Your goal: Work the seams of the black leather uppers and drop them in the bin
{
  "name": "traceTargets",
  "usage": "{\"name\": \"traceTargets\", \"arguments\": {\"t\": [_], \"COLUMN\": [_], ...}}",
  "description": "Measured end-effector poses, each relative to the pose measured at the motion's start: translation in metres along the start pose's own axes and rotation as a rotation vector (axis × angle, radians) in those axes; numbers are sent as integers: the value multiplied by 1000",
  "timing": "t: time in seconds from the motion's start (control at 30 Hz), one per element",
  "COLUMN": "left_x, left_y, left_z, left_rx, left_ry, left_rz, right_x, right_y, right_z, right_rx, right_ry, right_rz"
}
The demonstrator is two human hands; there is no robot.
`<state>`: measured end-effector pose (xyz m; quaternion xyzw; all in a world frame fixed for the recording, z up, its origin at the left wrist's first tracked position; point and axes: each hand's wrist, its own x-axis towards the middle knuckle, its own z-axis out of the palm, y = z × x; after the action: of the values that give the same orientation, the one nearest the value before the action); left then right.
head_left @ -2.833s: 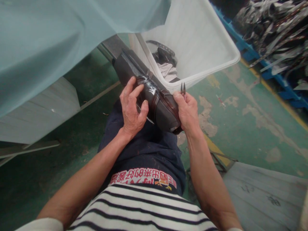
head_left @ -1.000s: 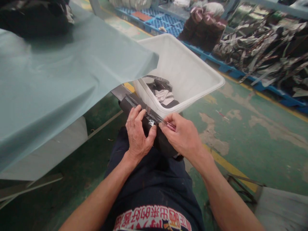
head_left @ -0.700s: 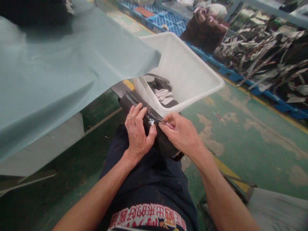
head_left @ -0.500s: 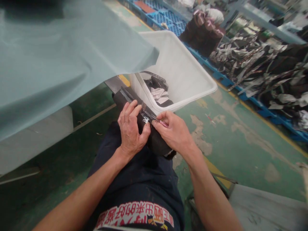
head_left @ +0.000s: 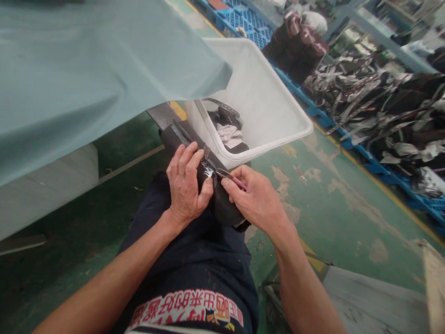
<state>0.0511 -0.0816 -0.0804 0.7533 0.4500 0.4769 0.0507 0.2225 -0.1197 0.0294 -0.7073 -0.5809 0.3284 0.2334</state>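
Observation:
A dark, roll-shaped black piece of fabric or leather [head_left: 224,204] lies across my lap, with a shiny black strip and a white mark [head_left: 207,171] along its upper side. My left hand [head_left: 187,181] grips it from the left, fingertips over the far side and thumb pressing beside the white mark. Pinched in my right hand [head_left: 255,195] is a small tool with a pink handle [head_left: 239,183] and a thin metal tip. That tip meets the shiny strip just right of my left thumb. What kind of tool it is stays unclear.
Just beyond my hands stands a white bin [head_left: 267,111] with dark and pale scraps [head_left: 229,132] inside. Blue-grey sheeting [head_left: 104,83] hangs over a table on the left. Blue pallets [head_left: 323,121] at the right carry piled strips [head_left: 392,111]. A grey board [head_left: 368,297] is at lower right.
My right hand has drawn slightly right and down, so more of the tool's metal tip and pink handle shows. My left hand keeps its hold. The view has shifted a little.

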Motion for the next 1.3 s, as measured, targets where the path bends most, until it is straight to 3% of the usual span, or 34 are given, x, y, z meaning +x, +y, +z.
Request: {"name": "traceTargets", "arguments": {"t": [0.17, 0.47, 0.67, 0.93, 1.3], "left_x": [0, 0, 0, -2, 0], "left_y": [0, 2, 1, 0, 2], "left_z": [-3, -3, -3, -4, -1], "left_rx": [21, 22, 0, 3, 3], "left_ry": [-60, -51, -26, -78, -6], "left_rz": [-20, -29, -14, -52, -7], "right_x": [-1, 2, 2, 6, 6], "right_y": [0, -6, -6, -10, -3], "right_z": [2, 2, 3, 2, 4], "right_rx": [-24, -135, -157, -169, -106], "right_ry": [52, 65, 47, 11, 15], "right_rz": [50, 43, 18, 16, -37]}}
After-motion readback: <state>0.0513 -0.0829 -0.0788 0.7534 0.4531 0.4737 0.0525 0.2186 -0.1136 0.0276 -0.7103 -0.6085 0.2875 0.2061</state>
